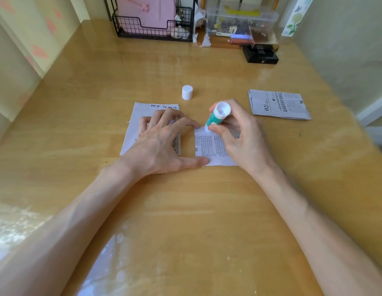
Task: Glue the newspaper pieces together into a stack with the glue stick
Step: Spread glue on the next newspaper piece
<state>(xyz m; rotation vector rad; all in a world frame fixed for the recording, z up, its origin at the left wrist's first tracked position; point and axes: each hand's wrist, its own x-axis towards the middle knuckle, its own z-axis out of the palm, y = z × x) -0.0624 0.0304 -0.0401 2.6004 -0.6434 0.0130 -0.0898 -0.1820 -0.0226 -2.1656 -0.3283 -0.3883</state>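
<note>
1. A home study desk: a glossy wooden desktop (185,199) stands between pale walls, the left one patterned with pink hearts (38,51).
2. At the back are a black wire rack (153,28) and a clear plastic box (239,20) of small trinkets.

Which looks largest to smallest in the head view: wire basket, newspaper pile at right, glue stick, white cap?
1. wire basket
2. newspaper pile
3. glue stick, tilted toward the camera and partly covered by the right hand, yet clearly bigger than the cap
4. white cap

A head-worn wide-angle camera looks forward and down, close over the desk (185,210).
</note>
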